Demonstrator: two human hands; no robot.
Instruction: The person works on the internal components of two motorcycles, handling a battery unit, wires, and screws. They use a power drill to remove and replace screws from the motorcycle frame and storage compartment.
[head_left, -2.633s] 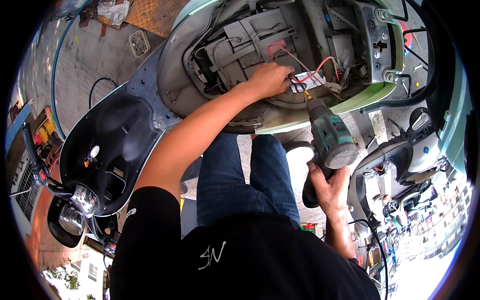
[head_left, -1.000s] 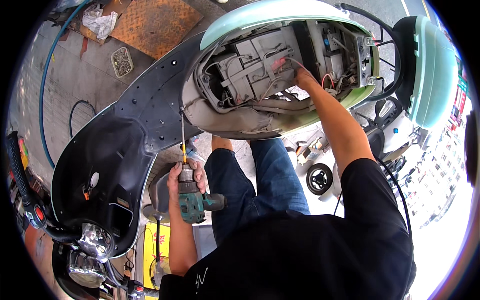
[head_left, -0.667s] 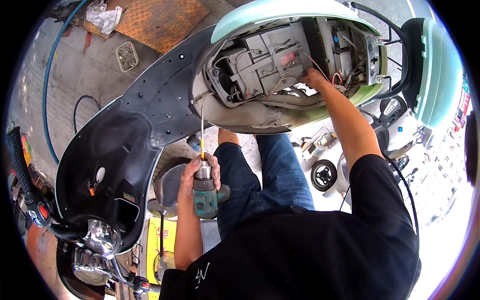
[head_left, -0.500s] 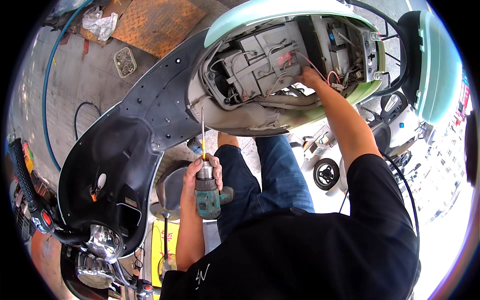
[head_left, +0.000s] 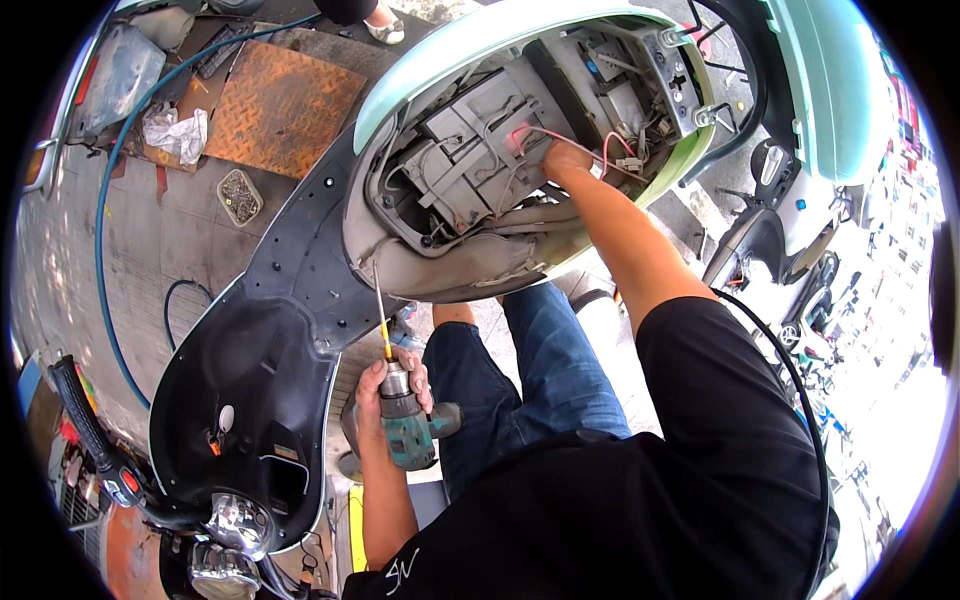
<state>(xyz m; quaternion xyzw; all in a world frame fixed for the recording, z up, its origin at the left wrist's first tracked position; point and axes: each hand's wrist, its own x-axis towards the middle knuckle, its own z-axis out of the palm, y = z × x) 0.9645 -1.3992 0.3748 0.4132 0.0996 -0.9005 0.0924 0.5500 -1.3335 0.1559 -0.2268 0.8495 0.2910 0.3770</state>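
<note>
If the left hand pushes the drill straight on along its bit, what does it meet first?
The left hand aims the drill upward; its bit would probably first reach the grey lower rim of the scooter body, though depth is unclear.

Teal cordless drill, bit upright, beside the opened scooter compartment.
</note>
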